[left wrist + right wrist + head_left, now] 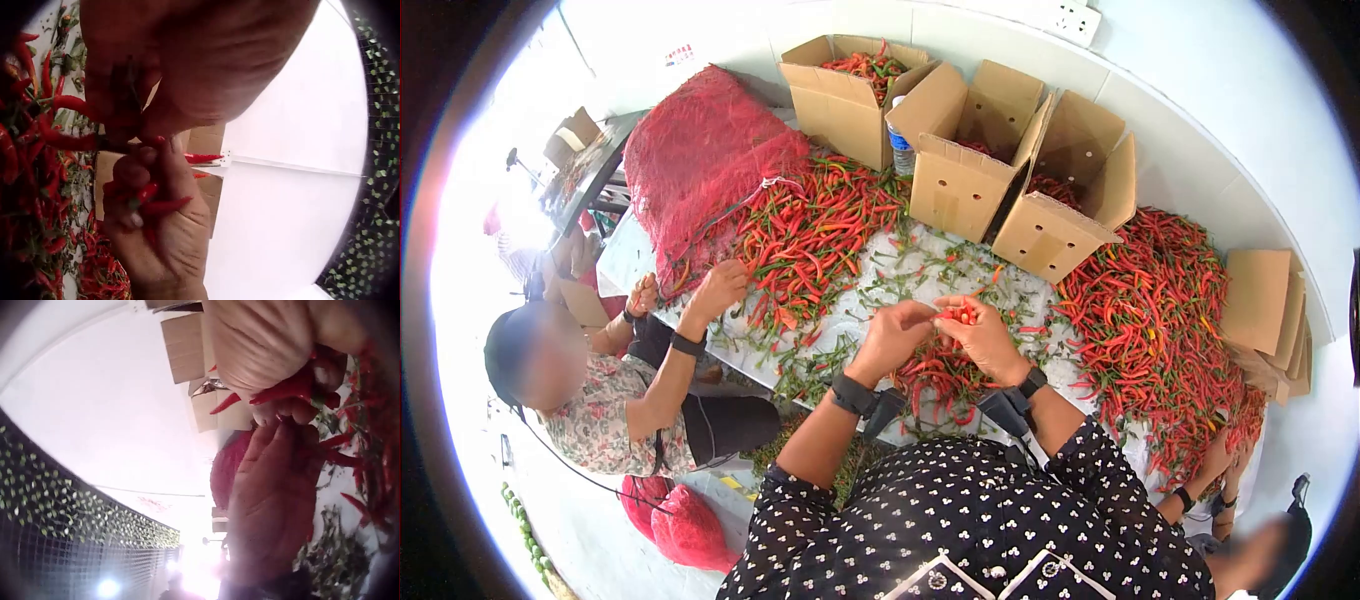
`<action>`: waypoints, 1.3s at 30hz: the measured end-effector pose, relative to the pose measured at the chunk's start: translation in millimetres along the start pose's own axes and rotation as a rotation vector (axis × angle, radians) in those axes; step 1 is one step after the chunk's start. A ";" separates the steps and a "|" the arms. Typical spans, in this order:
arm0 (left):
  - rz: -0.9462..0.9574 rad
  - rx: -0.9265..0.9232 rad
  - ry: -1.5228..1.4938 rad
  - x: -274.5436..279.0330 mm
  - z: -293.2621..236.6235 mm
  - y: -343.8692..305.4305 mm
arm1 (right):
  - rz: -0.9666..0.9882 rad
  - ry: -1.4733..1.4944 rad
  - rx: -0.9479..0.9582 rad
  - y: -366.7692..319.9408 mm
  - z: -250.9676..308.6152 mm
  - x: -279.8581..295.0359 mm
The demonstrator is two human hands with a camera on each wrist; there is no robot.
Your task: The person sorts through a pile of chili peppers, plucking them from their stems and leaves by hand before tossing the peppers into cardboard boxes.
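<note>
In front of the chest, my two hands meet over a small heap of red chili peppers (945, 372) on the sheeted table. My right hand (990, 345) holds several red chili peppers (960, 315) in its curled fingers; their tips stick out past the thumb in the right wrist view (284, 390). Fingertips of my left hand (892, 342) come right up to the right thumb and fingers. Red chili peppers (69, 139) jut from under the left hand's curled fingers in the left wrist view, one with its dark stem end inward. The left palm side is shadowed.
Large chili piles lie left (820, 235) and right (1145, 320), with loose green stems (940, 265) between. Three cardboard boxes (945, 195) and a water bottle (902, 150) stand behind, beside a red mesh sack (700, 160). A person (630, 390) works at left; another person's arms (1210, 465) reach in at right.
</note>
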State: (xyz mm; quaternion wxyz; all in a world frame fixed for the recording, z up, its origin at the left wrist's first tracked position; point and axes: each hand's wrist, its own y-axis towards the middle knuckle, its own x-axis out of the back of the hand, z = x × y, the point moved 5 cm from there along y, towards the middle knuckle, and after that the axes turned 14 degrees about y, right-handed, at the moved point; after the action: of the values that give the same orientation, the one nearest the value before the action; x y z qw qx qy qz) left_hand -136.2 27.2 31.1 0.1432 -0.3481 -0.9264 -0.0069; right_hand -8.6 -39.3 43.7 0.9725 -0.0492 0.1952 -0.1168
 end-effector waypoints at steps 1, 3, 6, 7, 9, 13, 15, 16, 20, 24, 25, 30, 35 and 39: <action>0.024 -0.023 0.033 -2.0 -4.5 0.2 | 0.016 -0.150 0.124 4.4 3.7 -0.1; 0.016 -0.038 -0.039 -3.6 -14.2 -0.4 | -0.033 -0.185 0.152 7.6 5.7 6.8; 0.083 0.099 0.004 -2.7 -2.0 4.8 | -0.097 -0.247 0.173 7.1 12.2 13.2; 0.090 0.074 0.020 -4.9 -0.3 6.1 | -0.111 -0.269 0.175 6.3 14.4 14.1; 0.091 0.071 0.017 -7.4 -1.3 7.4 | -0.120 -0.341 0.237 4.4 20.0 13.4; 0.127 0.110 -0.006 -8.4 0.5 11.4 | -0.100 -0.406 0.345 7.0 23.1 16.8; 0.177 0.090 -0.055 -7.0 -6.6 10.0 | -0.098 -0.341 0.293 8.6 24.1 19.5; 0.228 0.066 -0.101 -7.5 -10.5 9.5 | -0.099 -0.274 0.245 9.4 24.5 20.5; 0.266 0.061 -0.048 -6.9 -8.0 8.1 | -0.096 -0.140 0.156 10.6 22.3 22.9; 0.200 0.027 -0.237 -4.4 -15.4 4.2 | -0.134 0.351 0.049 10.5 16.7 24.6; 0.173 0.039 -0.276 -1.4 -15.3 4.5 | -0.147 0.440 0.020 10.2 20.9 22.8; -0.315 -0.139 0.482 46.2 -10.6 -4.3 | -0.084 0.148 0.354 29.3 117.0 17.9; -0.464 -0.063 0.652 73.7 12.8 -23.6 | -0.197 -0.541 0.794 85.7 243.0 0.3; -0.359 -0.033 0.688 69.1 26.6 -33.8 | -0.225 -1.221 0.855 157.7 243.2 13.3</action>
State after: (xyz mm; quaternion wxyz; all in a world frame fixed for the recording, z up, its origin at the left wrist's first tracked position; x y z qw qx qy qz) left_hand -214.5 49.1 27.2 0.4365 -0.1602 -0.8701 -0.1633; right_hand 131.2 122.3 240.0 0.8245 0.2569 -0.4471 -0.2329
